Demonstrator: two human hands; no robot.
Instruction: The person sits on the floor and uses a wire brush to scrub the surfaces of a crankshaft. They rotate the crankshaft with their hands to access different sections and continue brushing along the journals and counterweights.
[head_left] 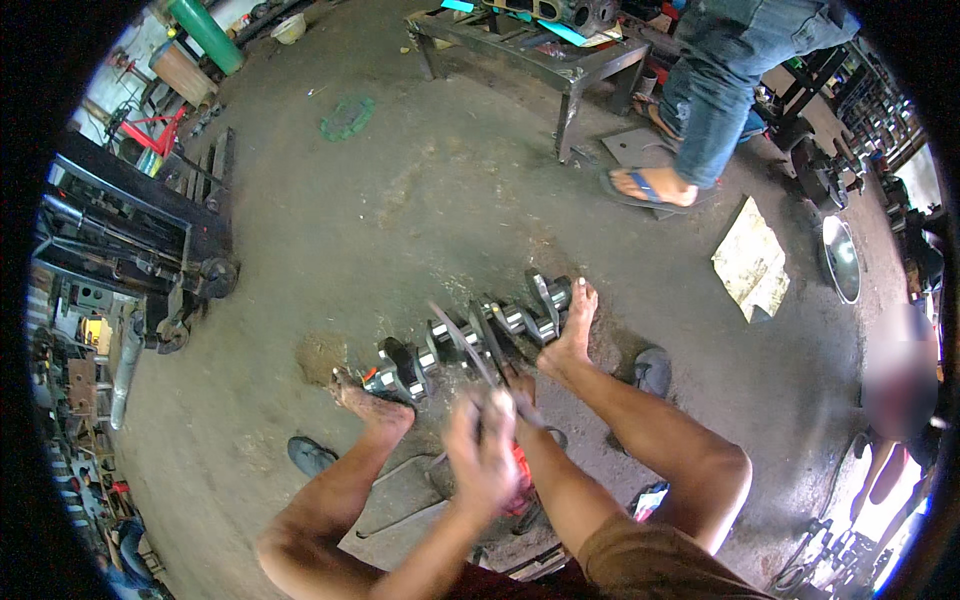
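Note:
A metal crankshaft lies slantwise on the floor between my bare feet, its bright journals showing. My left foot is against its near-left end and my right foot against the far-right end. A thin grey strip runs from the middle of the crankshaft back to my hands. My left hand, smeared by motion, is closed on an end of it. My right hand reaches farther in, closed at the strip close to the crankshaft; its fingers are partly hidden.
Grey shoes lie beside my legs, and a red object is below my hands. Ahead stands a metal bench with an engine part; a person in jeans stands beside it. Stained paper and a basin lie right, machinery left.

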